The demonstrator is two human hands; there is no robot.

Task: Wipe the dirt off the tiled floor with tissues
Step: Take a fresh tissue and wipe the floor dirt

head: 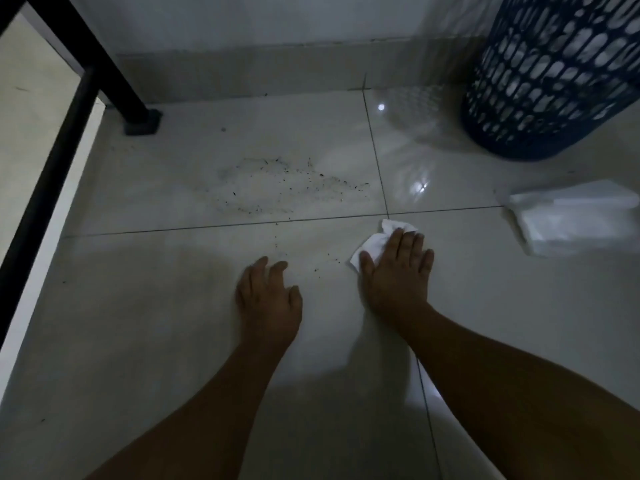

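The pale glossy tiled floor (pixel 166 327) fills the view, its grout lines crossing just beyond the right hand. A blue lattice basket (pixel 550 77) stands at the floor's far right corner by the wall, and a black metal frame leg (pixel 138 112) ends on a foot at the far left. A white tissue pack (pixel 571 220) lies at the right edge; no writing on it can be read. Scattered dark dirt (pixel 287 185) speckles the tile beyond the hands, with a few specks between them. The right hand (pixel 398 271) lies flat, fingers spread, pressing a white tissue (pixel 374 244) onto the floor. The left hand (pixel 268 299) rests empty, fingers loosely curled on the tile.
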